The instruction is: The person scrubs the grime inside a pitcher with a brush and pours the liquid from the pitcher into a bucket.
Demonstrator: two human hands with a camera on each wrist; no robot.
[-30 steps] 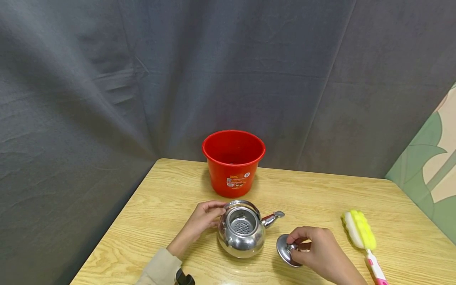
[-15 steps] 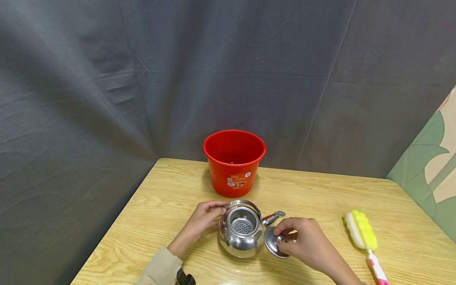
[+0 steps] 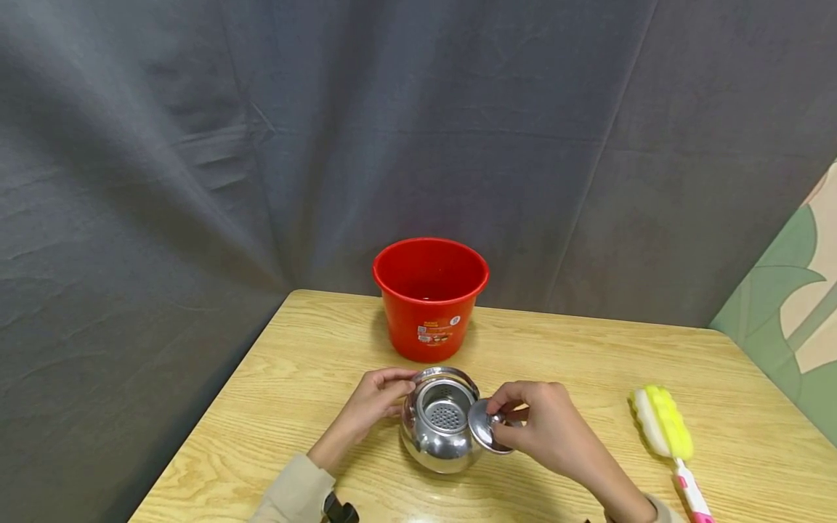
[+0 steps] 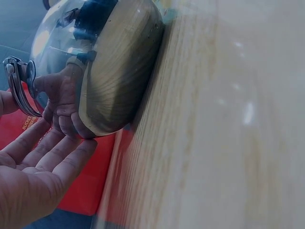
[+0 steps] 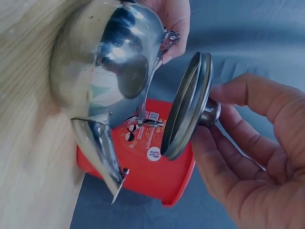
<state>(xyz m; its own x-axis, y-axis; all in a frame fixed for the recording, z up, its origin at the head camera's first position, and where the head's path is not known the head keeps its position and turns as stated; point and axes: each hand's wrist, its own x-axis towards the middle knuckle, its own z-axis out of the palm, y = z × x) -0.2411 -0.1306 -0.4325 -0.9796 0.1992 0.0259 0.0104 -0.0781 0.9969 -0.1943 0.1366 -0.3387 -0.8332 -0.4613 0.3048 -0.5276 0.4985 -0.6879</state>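
Observation:
A shiny steel kettle [image 3: 441,443] stands uncovered on the wooden table, its perforated strainer [image 3: 446,415] visible inside the mouth. My left hand [image 3: 374,399] rests against the kettle's left side; in the left wrist view its fairly straight fingers [image 4: 59,155] touch the body below the folded handle [image 4: 20,86], with the thumb beyond that handle. Just right of the mouth, my right hand [image 3: 543,428] pinches the knob of the steel lid [image 3: 482,427]. The right wrist view shows the lid [image 5: 187,107] in the air, apart from the kettle. The spout [image 5: 102,152] appears there too.
Behind the kettle stands a red bucket [image 3: 428,327]. To the right lies a yellow and white sponge brush [image 3: 663,421] with a pink and white handle. A grey curtain [image 3: 418,131] hangs along the table's [image 3: 314,341] back and left edges.
My right hand has carried the lid up and leftward, from right of the kettle to beside its mouth. The left hand and kettle have stayed in place.

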